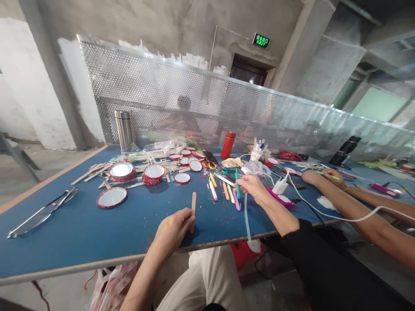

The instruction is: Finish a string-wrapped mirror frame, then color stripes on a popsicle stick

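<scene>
Head view: left fingers pinch craft stick near table edge; right fingers unclear.

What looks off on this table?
A ragged white patch lies on the blue tabletop, beside a co-worker's forearm. It stands out as a stray mark; spill or scrap, can't tell.

**Both Hands Forward, Left Closed**

Left forearm rises bare from the lower frame, with left hand curled closed. Right arm extends forward from a black sleeve, with right hand palm-down and fingers bunched; grip unconfirmed. Hands are well apart.
</scene>
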`<action>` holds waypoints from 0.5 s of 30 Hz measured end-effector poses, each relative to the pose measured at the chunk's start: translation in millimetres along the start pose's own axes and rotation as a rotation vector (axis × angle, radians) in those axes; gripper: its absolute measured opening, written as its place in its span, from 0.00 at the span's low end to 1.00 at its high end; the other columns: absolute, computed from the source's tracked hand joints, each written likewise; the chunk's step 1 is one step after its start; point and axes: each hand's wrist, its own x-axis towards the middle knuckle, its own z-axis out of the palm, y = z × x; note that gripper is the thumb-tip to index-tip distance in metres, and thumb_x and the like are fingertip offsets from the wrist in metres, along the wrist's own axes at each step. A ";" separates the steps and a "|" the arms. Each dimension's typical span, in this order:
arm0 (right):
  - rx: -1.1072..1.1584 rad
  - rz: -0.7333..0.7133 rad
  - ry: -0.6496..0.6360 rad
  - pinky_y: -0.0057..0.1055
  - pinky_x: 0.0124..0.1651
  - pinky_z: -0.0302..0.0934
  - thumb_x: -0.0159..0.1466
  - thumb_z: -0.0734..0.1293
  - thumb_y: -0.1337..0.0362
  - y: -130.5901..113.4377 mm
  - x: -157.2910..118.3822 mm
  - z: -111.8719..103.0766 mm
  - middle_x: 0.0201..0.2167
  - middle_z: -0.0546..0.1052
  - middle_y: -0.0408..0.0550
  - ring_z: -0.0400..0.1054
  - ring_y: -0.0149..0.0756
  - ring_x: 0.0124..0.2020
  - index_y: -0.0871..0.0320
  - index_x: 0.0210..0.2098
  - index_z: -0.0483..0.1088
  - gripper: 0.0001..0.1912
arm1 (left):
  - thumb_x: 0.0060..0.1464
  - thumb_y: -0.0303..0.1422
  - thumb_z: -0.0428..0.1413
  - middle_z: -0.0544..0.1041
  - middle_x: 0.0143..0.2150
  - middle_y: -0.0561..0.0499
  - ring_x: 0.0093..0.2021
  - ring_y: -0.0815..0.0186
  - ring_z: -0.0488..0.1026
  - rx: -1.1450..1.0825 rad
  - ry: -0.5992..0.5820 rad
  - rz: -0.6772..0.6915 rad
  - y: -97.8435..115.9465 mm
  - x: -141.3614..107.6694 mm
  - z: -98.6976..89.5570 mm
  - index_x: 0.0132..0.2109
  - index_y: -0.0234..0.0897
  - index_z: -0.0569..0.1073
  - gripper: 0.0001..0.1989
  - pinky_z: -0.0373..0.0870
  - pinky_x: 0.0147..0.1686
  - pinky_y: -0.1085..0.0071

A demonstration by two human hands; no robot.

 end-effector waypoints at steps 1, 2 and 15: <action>0.072 -0.028 -0.019 0.25 0.27 0.63 0.58 0.66 0.59 -3.6 -8.3 3.1 0.26 0.77 0.49 0.74 0.33 0.27 0.61 0.28 0.67 0.10 | 0.60 0.36 0.43 0.77 0.29 0.55 0.30 0.68 0.72 -0.001 0.005 0.002 0.0 0.0 0.1 0.27 0.42 0.65 0.14 0.62 0.34 0.76; 0.136 -0.054 -0.040 0.26 0.29 0.64 0.56 0.66 0.58 -7.2 -17.2 6.7 0.26 0.78 0.49 0.74 0.34 0.27 0.60 0.29 0.67 0.10 | 0.60 0.36 0.43 0.77 0.29 0.55 0.30 0.68 0.72 0.000 0.009 0.002 -0.2 0.0 0.2 0.27 0.42 0.65 0.14 0.62 0.34 0.75; 0.955 -0.181 -0.190 0.33 0.31 0.63 0.58 0.67 0.57 -31.7 -136.6 90.9 0.27 0.77 0.46 0.72 0.37 0.28 0.54 0.37 0.70 0.10 | 0.60 0.38 0.43 0.77 0.27 0.55 0.29 0.67 0.72 0.002 0.029 -0.040 -3.3 0.0 4.4 0.28 0.42 0.64 0.14 0.62 0.32 0.75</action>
